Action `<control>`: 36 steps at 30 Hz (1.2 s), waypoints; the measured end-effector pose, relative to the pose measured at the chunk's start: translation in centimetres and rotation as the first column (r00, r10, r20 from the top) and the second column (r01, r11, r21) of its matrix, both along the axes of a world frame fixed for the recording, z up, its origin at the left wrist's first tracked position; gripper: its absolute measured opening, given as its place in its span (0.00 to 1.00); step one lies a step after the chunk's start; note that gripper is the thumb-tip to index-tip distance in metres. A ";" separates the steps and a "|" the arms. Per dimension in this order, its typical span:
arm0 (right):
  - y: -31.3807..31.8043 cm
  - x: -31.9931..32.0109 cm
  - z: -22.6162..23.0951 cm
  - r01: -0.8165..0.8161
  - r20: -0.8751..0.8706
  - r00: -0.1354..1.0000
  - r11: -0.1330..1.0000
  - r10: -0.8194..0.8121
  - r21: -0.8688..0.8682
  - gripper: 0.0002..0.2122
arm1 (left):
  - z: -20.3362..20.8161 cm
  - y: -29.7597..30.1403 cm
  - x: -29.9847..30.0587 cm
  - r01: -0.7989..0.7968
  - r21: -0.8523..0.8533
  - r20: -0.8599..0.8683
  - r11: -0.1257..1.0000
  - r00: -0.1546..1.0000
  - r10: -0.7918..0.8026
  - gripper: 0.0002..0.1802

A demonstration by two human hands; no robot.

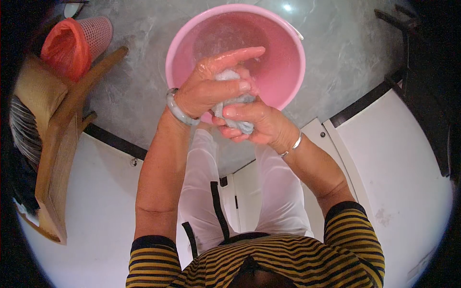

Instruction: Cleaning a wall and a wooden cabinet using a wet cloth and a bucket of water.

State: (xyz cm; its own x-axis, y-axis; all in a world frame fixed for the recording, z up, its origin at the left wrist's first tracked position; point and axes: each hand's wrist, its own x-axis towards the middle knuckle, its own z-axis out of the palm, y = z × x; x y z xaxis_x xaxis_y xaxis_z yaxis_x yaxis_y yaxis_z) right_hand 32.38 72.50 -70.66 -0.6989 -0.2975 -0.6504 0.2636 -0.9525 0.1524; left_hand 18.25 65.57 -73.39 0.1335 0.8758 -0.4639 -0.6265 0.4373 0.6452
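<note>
A bunched, wet-looking pale blue-grey cloth (243, 126) is squeezed between my two hands, over the near rim of a large pink basin (172, 72). My left hand (209, 91) wraps the upper part of the cloth with its thumb across it, while its index finger points out to the right. Below it, my right hand (262, 121) is closed around the lower part, thumb on top. Both hands glisten with wetness. Much of the cloth is hidden by the fingers. Inside the basin is what looks like water; its depth cannot be made out.
The basin stands on a grey marbled floor (336, 53). To the left are a pinkish lattice bin (98, 36) with a red bag liner and a wooden chair (60, 120). Dark furniture (425, 81) stands at the right. White panels (394, 149) rise close on both sides.
</note>
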 end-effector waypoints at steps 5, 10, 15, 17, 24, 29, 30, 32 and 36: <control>0.5 -1.1 -0.3 -0.298 0.104 0.953 0.946 0.286 0.130 0.16 | 0.1 0.6 1.0 -0.091 -0.092 -0.271 0.992 0.961 0.063 0.25; -1.0 -1.0 -1.7 -0.325 0.167 0.944 0.881 0.283 0.343 0.12 | -2.5 -0.1 2.4 -0.131 -0.117 -0.451 0.984 0.890 0.065 0.20; -3.7 0.6 -5.1 -0.497 0.307 0.866 0.614 0.394 0.613 0.07 | -3.7 -0.9 3.9 -0.192 -0.246 -0.496 0.950 0.867 0.047 0.17; -4.2 1.0 -5.6 -0.372 0.267 0.918 0.406 0.292 0.835 0.07 | -4.6 -0.9 4.8 -0.260 -0.109 -0.805 0.959 0.589 0.068 0.18; -2.9 1.0 -3.6 -0.460 0.437 0.837 -0.009 0.330 0.888 0.14 | -2.3 0.5 6.0 -0.395 -0.228 -0.831 0.890 0.556 0.034 0.17; -3.3 0.3 -1.0 -0.599 0.597 0.736 -0.104 0.319 0.794 0.14 | -0.8 -0.2 5.8 -0.439 -0.179 -0.922 0.880 0.386 0.005 0.14; -3.4 0.1 -0.3 -0.588 0.590 0.744 -0.112 0.313 0.801 0.14 | -0.6 -0.5 5.8 -0.442 -0.164 -0.927 0.882 0.374 0.014 0.14; -3.2 0.2 1.3 -0.574 0.588 0.738 -0.150 0.331 0.805 0.13 | 0.5 -0.4 6.0 -0.489 -0.291 -0.914 0.822 0.395 -0.088 0.14; -2.5 1.2 3.1 -0.551 0.622 0.703 -0.289 0.345 0.783 0.14 | 5.3 1.4 5.9 -0.440 -0.464 -0.849 0.769 0.469 -0.244 0.15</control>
